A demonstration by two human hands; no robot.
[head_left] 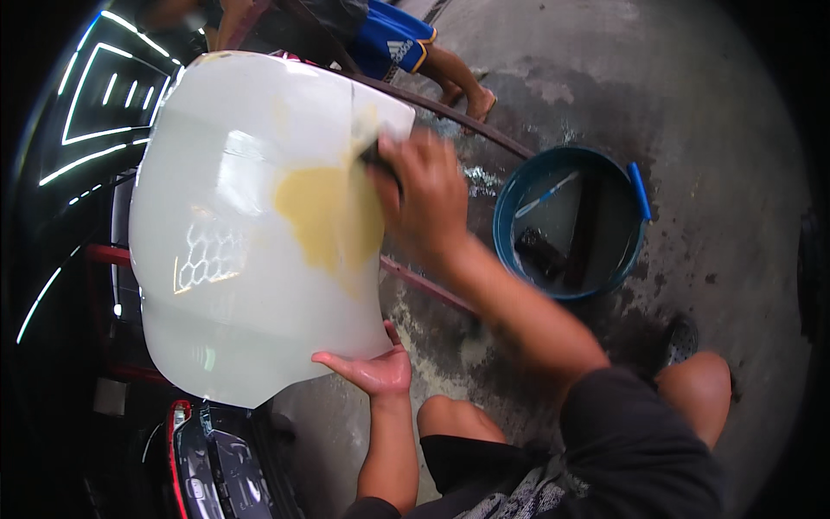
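Note:
A large white car body panel (233, 156), curved and glossy, lies before me, with a yellowish filler patch (324, 216) on its right part. My left hand (376, 368) grips the near edge, thumb on top and fingers partly hidden beneath. Over the panel's right edge, beside the patch, my right hand (426, 190) is closed on a small dark block (377, 160), pressed to the surface. The block looks like a sanding block, but motion blur and my fingers hide its details.
A teal bucket (504, 246) of murky water stands to the right, holding a light-blue-handled brush (546, 195) and dark objects. Reddish metal stand bars (428, 284) run under the panel. Another person in blue shorts (393, 39) is at the far side. A car's tail light (180, 415) shows at lower left.

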